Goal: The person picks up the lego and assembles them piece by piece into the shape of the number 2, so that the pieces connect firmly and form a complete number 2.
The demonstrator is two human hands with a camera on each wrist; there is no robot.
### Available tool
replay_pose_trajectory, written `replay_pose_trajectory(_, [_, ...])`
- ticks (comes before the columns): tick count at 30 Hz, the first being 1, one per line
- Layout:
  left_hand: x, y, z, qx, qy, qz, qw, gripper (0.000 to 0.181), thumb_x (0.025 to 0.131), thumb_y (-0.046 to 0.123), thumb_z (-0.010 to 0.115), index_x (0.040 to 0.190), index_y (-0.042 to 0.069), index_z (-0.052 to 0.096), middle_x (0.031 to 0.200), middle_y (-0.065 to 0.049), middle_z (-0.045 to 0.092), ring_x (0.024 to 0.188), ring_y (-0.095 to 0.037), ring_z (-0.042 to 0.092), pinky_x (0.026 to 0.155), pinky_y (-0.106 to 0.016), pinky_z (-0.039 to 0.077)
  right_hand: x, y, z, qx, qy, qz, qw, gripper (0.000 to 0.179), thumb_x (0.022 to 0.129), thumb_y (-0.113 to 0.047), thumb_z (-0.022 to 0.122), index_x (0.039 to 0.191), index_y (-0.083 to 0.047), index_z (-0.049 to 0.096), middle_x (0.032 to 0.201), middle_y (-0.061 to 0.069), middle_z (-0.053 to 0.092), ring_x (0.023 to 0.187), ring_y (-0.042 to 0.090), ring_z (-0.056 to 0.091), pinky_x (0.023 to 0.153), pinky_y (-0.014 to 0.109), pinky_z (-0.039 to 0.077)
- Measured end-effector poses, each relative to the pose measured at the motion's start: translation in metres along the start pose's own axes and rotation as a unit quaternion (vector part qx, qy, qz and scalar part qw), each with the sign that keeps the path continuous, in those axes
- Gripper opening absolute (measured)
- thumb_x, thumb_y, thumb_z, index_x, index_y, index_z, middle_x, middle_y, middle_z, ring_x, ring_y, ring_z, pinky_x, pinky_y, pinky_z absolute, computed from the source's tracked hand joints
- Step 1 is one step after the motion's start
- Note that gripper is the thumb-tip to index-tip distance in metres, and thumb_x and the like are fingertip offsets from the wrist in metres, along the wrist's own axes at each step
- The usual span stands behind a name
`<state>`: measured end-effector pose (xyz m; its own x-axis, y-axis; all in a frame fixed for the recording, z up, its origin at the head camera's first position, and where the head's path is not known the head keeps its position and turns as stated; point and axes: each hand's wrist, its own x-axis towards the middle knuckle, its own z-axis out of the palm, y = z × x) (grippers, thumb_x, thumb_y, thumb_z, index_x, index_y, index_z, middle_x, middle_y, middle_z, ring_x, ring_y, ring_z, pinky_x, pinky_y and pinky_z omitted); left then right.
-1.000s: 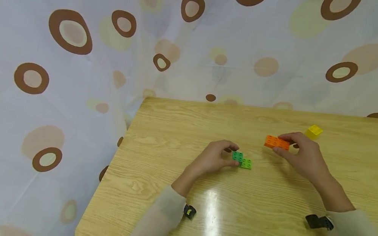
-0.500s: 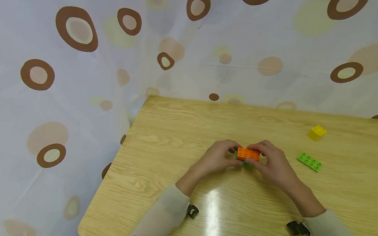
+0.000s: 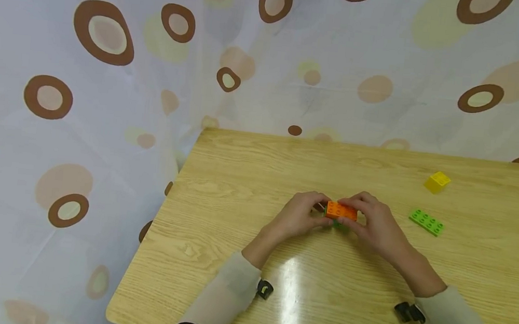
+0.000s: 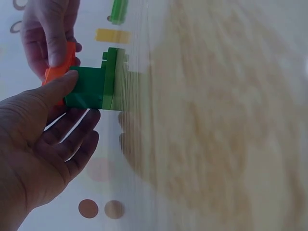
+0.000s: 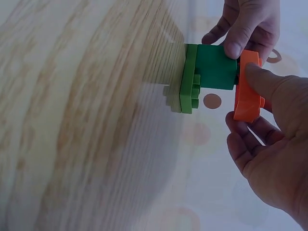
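Observation:
My left hand (image 3: 296,215) pinches a dark green building block (image 4: 86,89) between thumb and fingers. Under that block lies a light green flat brick (image 5: 189,79) on the wooden table, with some of its studs uncovered. An orange eight-stud brick (image 3: 341,210) sits at the top of the dark green block, overhanging to the right. My right hand (image 3: 377,223) grips the orange brick's overhanging part by thumb and fingers. A narrow gap shows between orange and dark green in the right wrist view. From the head view, the orange brick and hands hide most of the green pieces.
A second light green flat brick (image 3: 426,222) lies to the right of my right hand. Behind it stands a yellow block (image 3: 437,183). The wooden table (image 3: 220,179) ends at a patterned curtain (image 3: 155,79) at the back and left.
My right hand has carried the orange brick leftward and down onto the dark green block. The flat green brick on the right came into sight. In the last half second, the hands hardly moved.

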<state>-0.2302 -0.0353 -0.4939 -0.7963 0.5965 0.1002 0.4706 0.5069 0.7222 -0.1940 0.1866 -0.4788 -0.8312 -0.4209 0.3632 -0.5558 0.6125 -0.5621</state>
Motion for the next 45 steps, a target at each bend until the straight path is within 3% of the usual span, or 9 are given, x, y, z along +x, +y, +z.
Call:
replay_pose_trajectory(6, [0.0011, 0.0005, -0.0022, 0.002, 0.001, 0.005, 1.0, 0.033, 0.089, 0.029, 0.075, 0.119, 0.017, 0.067, 0.114, 0.01, 0.066, 0.1, -0.007, 0.063, 0.085, -0.017, 0.051, 0.0024, -0.0013, -0.0021, -0.011, -0.011, -0.012, 0.9998, 0.038, 0.085, -0.01, 0.079, 0.122, -0.005, 0.068, 0.108, 0.002, 0.062, 0.091, 0.019, 0.06, 0.072, 0.043, 0.054])
replay_pose_trajectory(24, [0.0015, -0.0031, -0.0002, 0.015, 0.012, 0.005, 0.9998, 0.029, 0.089, 0.033, 0.076, 0.113, 0.019, 0.068, 0.11, 0.011, 0.067, 0.098, -0.004, 0.063, 0.083, -0.016, 0.05, 0.0067, -0.0007, -0.0003, -0.056, -0.015, -0.052, 0.997, 0.041, 0.083, -0.009, 0.08, 0.122, -0.002, 0.069, 0.105, 0.005, 0.06, 0.088, 0.018, 0.058, 0.069, 0.036, 0.053])
replay_pose_trajectory(35, [-0.0015, -0.0034, -0.0001, 0.02, 0.0, 0.001, 0.9998, 0.034, 0.091, 0.036, 0.073, 0.12, 0.019, 0.067, 0.113, 0.011, 0.067, 0.099, -0.005, 0.064, 0.084, -0.016, 0.051, 0.0052, 0.001, 0.0029, -0.065, -0.019, -0.056, 0.9961, 0.04, 0.086, -0.011, 0.078, 0.123, -0.001, 0.068, 0.105, 0.005, 0.06, 0.087, 0.017, 0.055, 0.068, 0.034, 0.051])
replay_pose_trajectory(45, [0.0012, -0.0026, 0.0004, 0.044, 0.0, 0.012, 0.999, 0.036, 0.092, 0.035, 0.072, 0.122, 0.018, 0.067, 0.113, 0.01, 0.068, 0.099, -0.003, 0.063, 0.085, -0.014, 0.049, 0.0041, -0.0014, 0.0015, -0.097, -0.008, -0.078, 0.9922, 0.041, 0.082, -0.01, 0.081, 0.12, 0.001, 0.069, 0.099, 0.006, 0.058, 0.083, 0.017, 0.053, 0.066, 0.033, 0.051])
